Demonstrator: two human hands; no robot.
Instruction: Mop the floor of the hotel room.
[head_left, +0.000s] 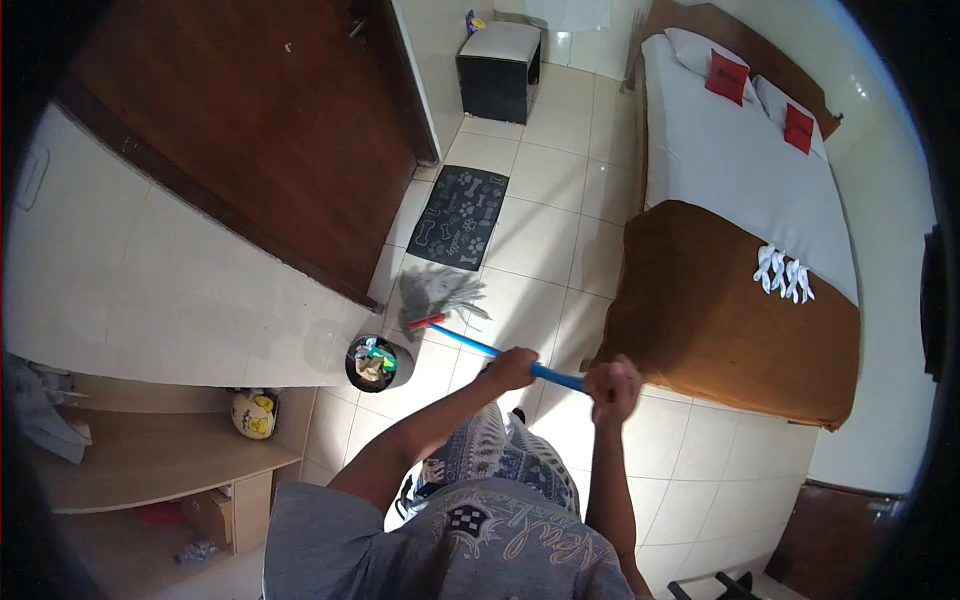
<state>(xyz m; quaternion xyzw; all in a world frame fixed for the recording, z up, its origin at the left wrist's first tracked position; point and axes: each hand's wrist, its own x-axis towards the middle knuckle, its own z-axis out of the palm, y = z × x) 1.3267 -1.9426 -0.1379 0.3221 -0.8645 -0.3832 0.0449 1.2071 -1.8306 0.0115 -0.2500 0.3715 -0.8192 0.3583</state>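
I hold a mop by its blue handle (469, 342), with both hands around it. My left hand (514, 369) grips partway along the handle. Closer to the handle's upper end is my right hand (613, 390), also closed on it. A red clamp (426, 322) joins the handle to the grey strands of the mop head (442, 291). The strands lie spread on the tiled floor (525, 304), just below a dark doormat (459, 217) with paw and bone prints. A black waste bin (406, 366) holding crumpled wrappers stands left of the mop head.
A brown wooden door (247, 127) is at the left. To the right is a bed (735, 172) with a brown cover (697, 322), red cushions and folded white items. A stool (495, 82) stands by the far wall. A wooden desk (157, 457) bears a helmet (255, 415).
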